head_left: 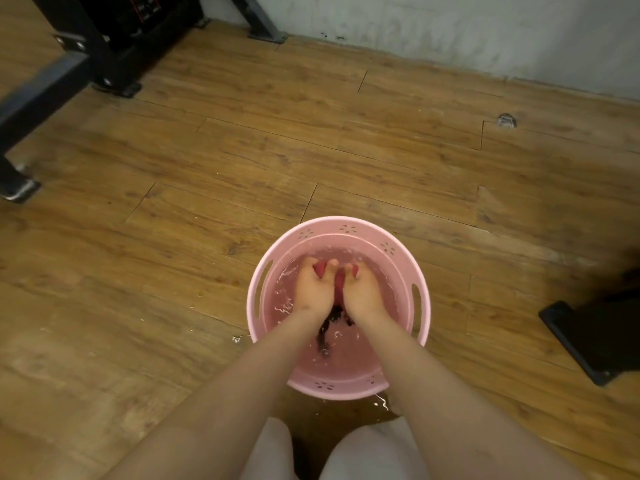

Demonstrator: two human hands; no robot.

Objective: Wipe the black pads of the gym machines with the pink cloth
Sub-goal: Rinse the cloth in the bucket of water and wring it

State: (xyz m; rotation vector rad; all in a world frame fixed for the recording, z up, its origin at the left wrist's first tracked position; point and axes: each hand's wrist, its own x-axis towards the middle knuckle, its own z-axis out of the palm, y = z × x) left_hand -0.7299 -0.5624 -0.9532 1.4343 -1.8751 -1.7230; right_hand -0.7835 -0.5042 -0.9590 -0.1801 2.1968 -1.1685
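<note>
- My left hand (313, 287) and right hand (360, 289) are side by side in the water of a pink basin (337, 227) on the wood floor (207, 161).
- Both hands are closed tight on the pink cloth (338, 285), which is bunched between them; bits of it show red-pink between my fingers at the far side.
- A dark, wet strand hangs from under my hands toward me in the water; I cannot tell whether it is part of the cloth.
- The water is rippled around my wrists, and a small puddle (381, 403) lies on the floor just at the basin's near edge.
- The basin has 2 slot handles in its wall, left and right, and flower cut-outs along the rim.
- My knees in pale fabric sit just below the basin.
- A black machine frame (62, 64) stands well apart at far left, by the grey wall (450, 29).
- Another black object (595, 341) lies on the floor at right, partly blurred.
</note>
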